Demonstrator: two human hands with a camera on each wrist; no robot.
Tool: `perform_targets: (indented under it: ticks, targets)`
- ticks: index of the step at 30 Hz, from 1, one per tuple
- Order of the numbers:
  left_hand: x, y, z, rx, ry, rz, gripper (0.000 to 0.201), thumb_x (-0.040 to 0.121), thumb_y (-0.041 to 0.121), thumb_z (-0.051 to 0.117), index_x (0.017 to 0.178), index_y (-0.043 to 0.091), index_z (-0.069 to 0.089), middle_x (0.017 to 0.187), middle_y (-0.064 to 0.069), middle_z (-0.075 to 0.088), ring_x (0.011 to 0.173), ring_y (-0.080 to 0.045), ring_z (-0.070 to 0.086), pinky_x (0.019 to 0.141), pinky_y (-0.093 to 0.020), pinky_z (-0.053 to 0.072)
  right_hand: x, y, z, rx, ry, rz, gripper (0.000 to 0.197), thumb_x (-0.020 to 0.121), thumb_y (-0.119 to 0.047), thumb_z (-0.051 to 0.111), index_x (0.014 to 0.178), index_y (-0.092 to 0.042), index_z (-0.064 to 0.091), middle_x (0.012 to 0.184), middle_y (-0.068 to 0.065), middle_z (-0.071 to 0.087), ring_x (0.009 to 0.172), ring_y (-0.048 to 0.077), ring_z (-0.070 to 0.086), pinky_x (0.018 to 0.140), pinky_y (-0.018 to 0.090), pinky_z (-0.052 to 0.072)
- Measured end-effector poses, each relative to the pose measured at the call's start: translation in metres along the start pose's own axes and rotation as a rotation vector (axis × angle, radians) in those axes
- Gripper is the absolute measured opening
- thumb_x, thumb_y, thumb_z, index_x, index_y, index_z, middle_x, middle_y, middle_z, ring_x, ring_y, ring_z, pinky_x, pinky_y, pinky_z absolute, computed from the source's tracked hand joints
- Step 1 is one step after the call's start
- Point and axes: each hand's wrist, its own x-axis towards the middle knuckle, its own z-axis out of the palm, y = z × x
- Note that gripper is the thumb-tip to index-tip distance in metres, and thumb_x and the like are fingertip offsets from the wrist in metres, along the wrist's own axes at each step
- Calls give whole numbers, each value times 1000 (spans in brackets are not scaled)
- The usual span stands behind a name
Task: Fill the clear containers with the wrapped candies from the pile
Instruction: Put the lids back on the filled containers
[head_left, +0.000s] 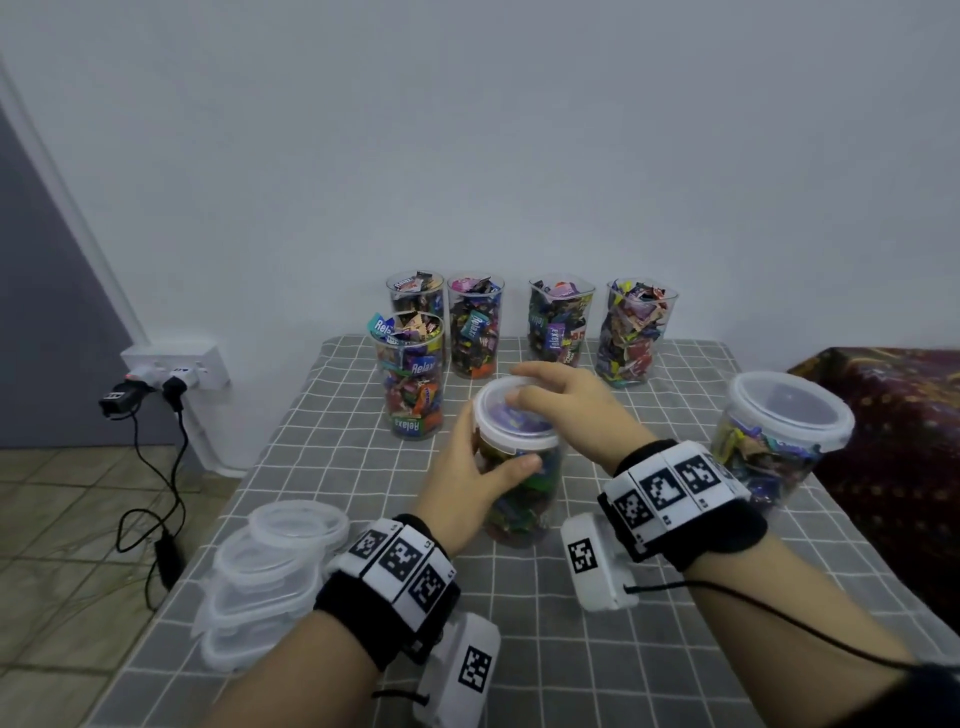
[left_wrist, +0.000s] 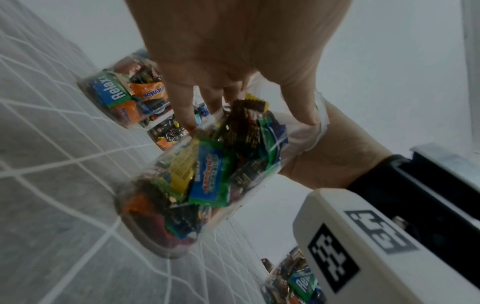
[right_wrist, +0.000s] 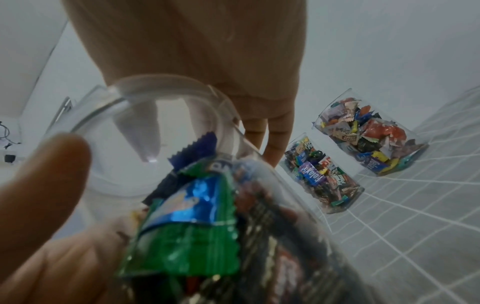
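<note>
Left hand (head_left: 470, 475) grips clear container (head_left: 524, 499) packed with bright wrapped candies; right hand (head_left: 558, 397) presses, seemingly grasps, its lid (head_left: 506, 415).

A clear container (head_left: 519, 483) packed with wrapped candies (left_wrist: 207, 181) stands upright mid-bench under a translucent lid (head_left: 511, 415). Five open, brimful containers (head_left: 474, 325) line the far edge; another lidded one (head_left: 779, 441) stands right.
</note>
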Motion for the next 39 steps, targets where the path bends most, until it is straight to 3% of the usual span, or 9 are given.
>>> perform_targets:
  ticks: [9,13,16,24,26,28,32,35,39]
  targets:
    - [0,-4,-5,-21,-31,-27,57,74,17,72,120,33,41,116,23,54,102,17,54,84,-6,43,-4,-1,8,-36,87,-47,18,79,-34,64,95,-25,61,102,3,65,98,20,59,93,45,46]
    - [3,-4,-9,2,-64,-52,61,68,29,79,119,36,45,116,24,58,111,9,53,88,-10,43,-24,15,18,79,198,-56,82,62,-57,64,133,-21,44,128,-1,51,116,14,51,102,39,42]
    - [4,-4,-11,40,-66,-54,64,60,45,73,118,36,46,114,26,61,111,7,54,87,-10,43,-36,27,18,171,140,-68,112,48,-62,75,141,-21,29,131,-5,50,120,11,51,103,38,43]
    - [15,10,-27,237,-83,-67,91,50,49,76,132,35,39,139,15,45,127,0,42,107,-29,37,-31,27,16,201,199,-166,61,61,-20,88,101,-37,46,104,-14,60,95,-3,59,83,21,47]
    - [21,14,-32,331,0,-119,107,53,52,77,144,27,27,148,6,34,134,-10,34,112,-38,31,-20,30,12,188,299,-151,58,62,-24,87,98,-39,44,105,-13,59,96,0,58,86,24,47]
    - [28,15,-39,351,161,-122,92,67,41,78,144,25,29,146,1,37,130,-17,40,109,-43,36,-3,38,4,197,424,-105,63,59,-30,87,103,-39,43,108,-11,57,100,6,58,90,32,49]
    - [46,20,-52,341,511,-42,74,75,25,76,137,25,35,137,0,44,113,-13,49,89,-29,45,33,55,-20,159,707,38,88,50,-47,82,124,-23,40,122,1,52,110,21,54,95,47,47]
    - [65,22,-64,481,654,-97,91,76,26,76,147,17,20,152,-5,25,137,-20,28,111,-39,28,56,62,-43,89,865,152,104,61,-38,83,143,-12,26,142,12,36,130,30,37,109,45,34]
    - [84,13,-76,471,689,-244,109,72,31,79,151,17,3,157,-9,13,144,-27,15,116,-49,20,80,70,-65,55,1095,229,105,69,-31,81,148,-4,16,148,18,26,136,33,26,109,36,23]
